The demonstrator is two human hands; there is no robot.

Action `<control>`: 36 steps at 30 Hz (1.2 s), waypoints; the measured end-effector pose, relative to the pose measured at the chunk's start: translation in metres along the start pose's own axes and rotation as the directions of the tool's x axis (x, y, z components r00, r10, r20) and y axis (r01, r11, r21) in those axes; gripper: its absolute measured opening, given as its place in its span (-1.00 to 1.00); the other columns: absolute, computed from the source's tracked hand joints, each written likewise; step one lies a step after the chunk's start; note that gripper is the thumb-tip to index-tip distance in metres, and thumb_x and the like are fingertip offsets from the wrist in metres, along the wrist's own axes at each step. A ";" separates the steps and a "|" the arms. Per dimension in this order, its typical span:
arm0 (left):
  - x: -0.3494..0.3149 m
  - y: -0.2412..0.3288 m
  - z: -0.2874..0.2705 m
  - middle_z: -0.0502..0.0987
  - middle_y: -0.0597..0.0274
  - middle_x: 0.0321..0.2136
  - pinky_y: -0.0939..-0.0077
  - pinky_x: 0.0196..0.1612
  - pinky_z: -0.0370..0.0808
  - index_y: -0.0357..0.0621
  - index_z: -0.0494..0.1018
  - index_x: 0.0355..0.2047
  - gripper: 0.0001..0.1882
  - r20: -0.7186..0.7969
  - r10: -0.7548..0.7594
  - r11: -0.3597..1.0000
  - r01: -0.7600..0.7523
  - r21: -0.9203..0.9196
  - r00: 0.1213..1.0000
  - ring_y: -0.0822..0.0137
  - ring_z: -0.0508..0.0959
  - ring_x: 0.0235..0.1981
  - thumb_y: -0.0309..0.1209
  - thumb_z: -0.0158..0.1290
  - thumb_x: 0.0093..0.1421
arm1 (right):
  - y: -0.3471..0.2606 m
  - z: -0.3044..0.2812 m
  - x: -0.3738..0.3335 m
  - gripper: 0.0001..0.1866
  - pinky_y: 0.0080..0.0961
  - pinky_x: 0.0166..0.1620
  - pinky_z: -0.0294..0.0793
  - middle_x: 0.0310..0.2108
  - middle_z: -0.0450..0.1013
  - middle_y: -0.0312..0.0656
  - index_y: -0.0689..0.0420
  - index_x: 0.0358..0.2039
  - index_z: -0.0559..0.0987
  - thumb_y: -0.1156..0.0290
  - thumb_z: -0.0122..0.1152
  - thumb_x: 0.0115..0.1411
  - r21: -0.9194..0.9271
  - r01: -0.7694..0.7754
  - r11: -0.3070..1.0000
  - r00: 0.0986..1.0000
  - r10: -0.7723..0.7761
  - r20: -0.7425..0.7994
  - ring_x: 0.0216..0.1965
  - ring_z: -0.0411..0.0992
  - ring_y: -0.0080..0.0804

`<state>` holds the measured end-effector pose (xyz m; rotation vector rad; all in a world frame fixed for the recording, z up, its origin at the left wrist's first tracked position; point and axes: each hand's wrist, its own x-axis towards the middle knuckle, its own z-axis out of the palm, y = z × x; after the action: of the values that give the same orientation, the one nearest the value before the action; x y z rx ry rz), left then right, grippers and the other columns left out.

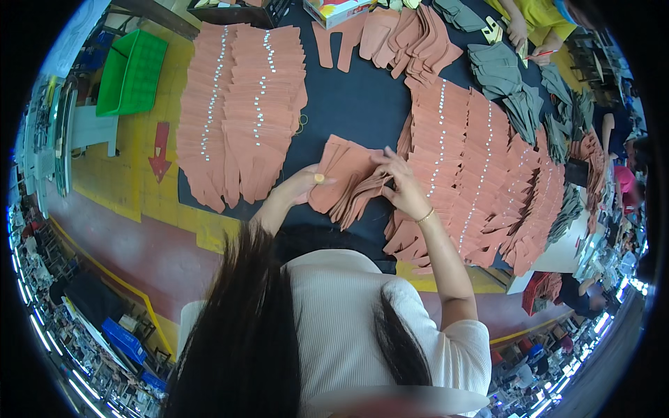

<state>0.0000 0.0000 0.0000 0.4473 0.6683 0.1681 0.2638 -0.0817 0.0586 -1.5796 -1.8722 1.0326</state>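
In front of me, a small stack of salmon-coloured cut pieces (346, 162) is held over the dark tabletop. My left hand (304, 184) is closed on the stack's left edge, thumb on top; something small and yellow sits on that thumb. At the right edge, my right hand (402, 182) has its fingers bent round the pieces, whose lower right part is fanned and folded. On the left lie long overlapping rows of salmon pieces (240, 118) with small white labels. Similar labelled rows (463, 167) spread close beside my right hand.
More salmon pieces (411, 42) and grey-green pieces (498, 73) lie toward the back of the dark table (341, 104). A co-worker in yellow (540, 17) works at the far right, holding a red pen. A green crate (132, 73) stands left of the table.
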 end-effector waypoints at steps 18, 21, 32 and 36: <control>-0.163 0.079 0.015 0.47 0.11 0.00 0.36 0.04 0.46 -0.31 0.28 0.14 -0.37 -0.436 0.226 0.974 -0.202 0.102 0.871 0.23 0.52 -0.01 -0.59 0.12 -0.01 | 0.011 -0.016 0.216 -0.45 -0.35 0.01 0.44 -0.01 0.45 0.00 0.13 0.12 0.40 0.36 0.27 0.10 0.072 -0.040 0.997 0.961 0.059 -0.271 -0.04 0.47 -0.10; -0.102 0.033 0.005 0.48 0.10 0.00 0.34 0.06 0.46 -0.30 0.30 0.13 -0.41 -0.228 0.230 0.941 -0.276 -0.194 0.946 0.23 0.51 0.00 -0.60 0.09 0.02 | 0.033 -0.017 0.209 -0.59 -0.39 0.00 0.44 0.03 0.45 0.00 0.19 0.04 0.50 0.35 0.16 0.17 0.019 -0.260 0.965 0.944 0.258 -0.205 -0.06 0.50 -0.17; 0.013 -0.067 -0.020 0.49 0.16 -0.04 0.40 0.07 0.44 -0.30 0.34 0.09 -0.48 -0.276 0.120 0.981 -0.156 -0.115 0.954 0.31 0.52 -0.03 -0.54 -0.01 0.06 | 0.095 0.014 0.301 -0.58 -0.24 -0.01 0.43 -0.22 0.53 0.15 0.22 -0.18 0.62 0.16 0.17 0.09 0.316 -0.519 0.795 0.688 0.607 -0.398 -0.10 0.49 0.03; 0.014 -0.062 -0.022 0.50 0.17 -0.06 0.45 0.06 0.42 -0.30 0.34 0.09 -0.49 -0.284 0.100 0.980 -0.144 -0.140 0.953 0.33 0.51 -0.04 -0.58 -0.03 0.06 | 0.090 0.017 0.320 -0.63 -0.24 -0.21 0.50 -0.42 0.56 0.08 0.24 -0.38 0.64 0.15 0.27 -0.01 0.236 -0.555 0.798 0.699 0.601 -0.387 -0.37 0.56 -0.05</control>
<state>-0.0024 -0.0435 -0.0513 0.3134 0.8945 0.4047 0.2352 0.2286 -0.0575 -2.1897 -1.0011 0.8702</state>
